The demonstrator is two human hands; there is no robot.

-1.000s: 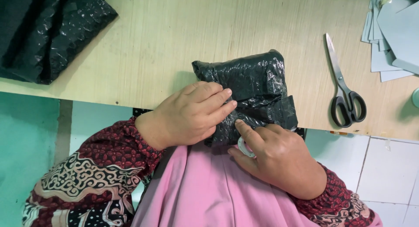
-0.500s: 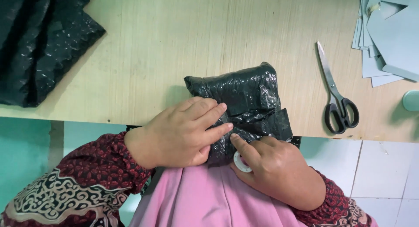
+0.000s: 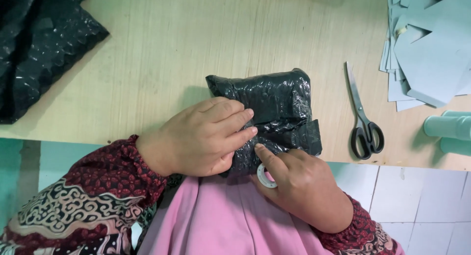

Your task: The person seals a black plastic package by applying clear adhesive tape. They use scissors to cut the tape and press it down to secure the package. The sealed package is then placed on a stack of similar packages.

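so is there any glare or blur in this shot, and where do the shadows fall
Head view: sharp overall, no motion blur on the left hand or right hand; small bright glints scatter over the crinkled black wrapped parcel and the black bubble wrap; soft shadows sit left of the parcel and beside the scissors on the wooden table.

Tape roll point(image 3: 265, 178) largely hidden beneath the right hand point(image 3: 301, 186). Black plastic heap point(image 3: 41, 44) and blue paper stack point(image 3: 431, 44) cut off by frame edges.
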